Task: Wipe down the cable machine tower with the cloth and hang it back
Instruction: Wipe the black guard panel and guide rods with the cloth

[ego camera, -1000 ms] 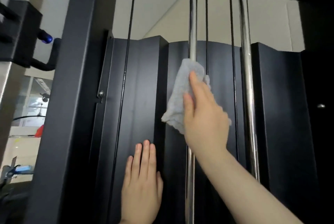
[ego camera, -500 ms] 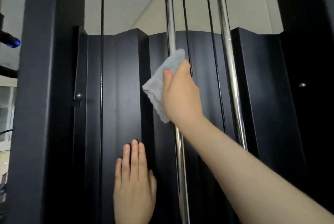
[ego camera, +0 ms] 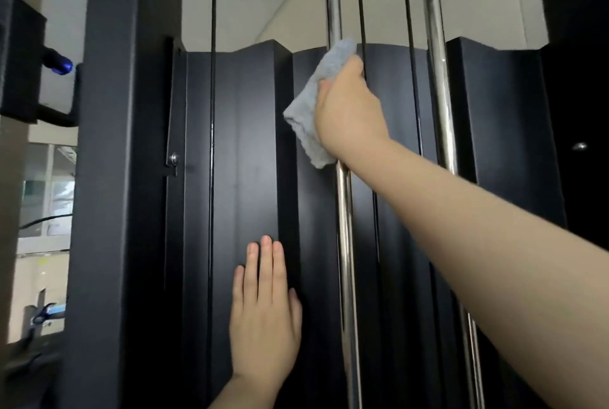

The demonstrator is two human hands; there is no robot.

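A black cable machine tower (ego camera: 244, 151) fills the view, with ribbed shroud panels, thin black cables and two chrome guide rods. My right hand (ego camera: 349, 108) grips a pale blue-grey cloth (ego camera: 313, 105) wrapped around the left chrome rod (ego camera: 344, 243), near the top edge of the shroud. The fingers are hidden behind the rod and cloth. My left hand (ego camera: 263, 316) rests flat, fingers straight and together, on the shroud panel lower down and to the left.
A thick black upright post (ego camera: 108, 178) stands at the left, with a bracket and blue-tipped knob (ego camera: 61, 62) beside it. A second chrome rod (ego camera: 438, 85) runs to the right of my right hand. A bright room shows behind at the far left.
My right hand has slid the cloth up the left chrome rod toward the shroud's top edge. The left hand has stayed flat on the panel.
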